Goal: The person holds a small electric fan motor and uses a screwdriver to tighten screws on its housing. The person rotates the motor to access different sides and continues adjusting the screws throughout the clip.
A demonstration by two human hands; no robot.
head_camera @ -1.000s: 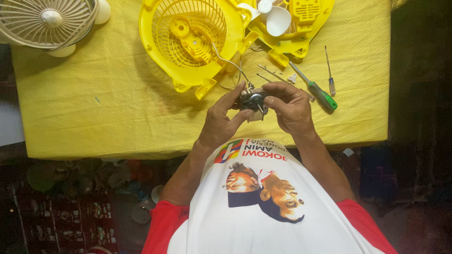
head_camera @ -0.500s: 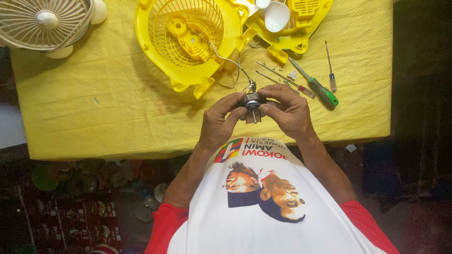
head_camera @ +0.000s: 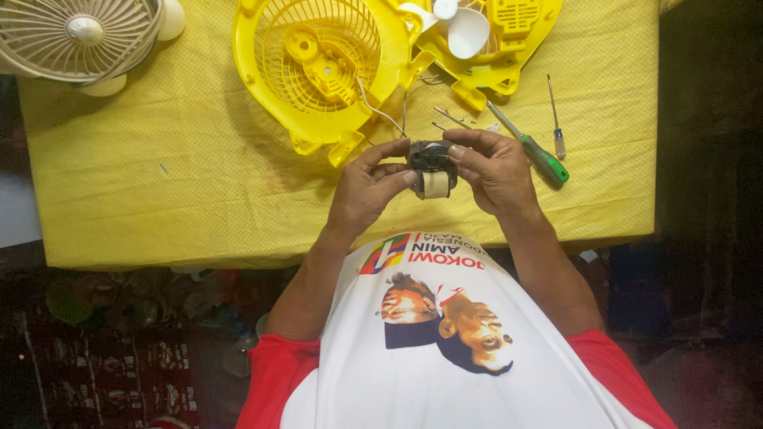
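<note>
Item: small fan motor [head_camera: 431, 167], dark metal body with a pale coil end. You are holding it between your 2 hands, above the near edge of the yellow tablecloth [head_camera: 159, 206]. Left hand [head_camera: 364, 189] is pinching its left side with curled fingers; right hand [head_camera: 497, 167] is closing thumb and fingertips on its right side and top. Handling, as judged: compact, rigid, dense for its size; thin wires [head_camera: 373, 103] are trailing away from you to the yellow fan housing [head_camera: 262, 71] and look fragile, so grip the body. Long axis is running toward you, coil end nearest.

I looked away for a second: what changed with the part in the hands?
Both hands, left and right, kept their grip on the small motor but turned it, so its pale coil end now faces the camera. The screwdrivers, the yellow fan housing and the yellow cloth stayed put.
</note>
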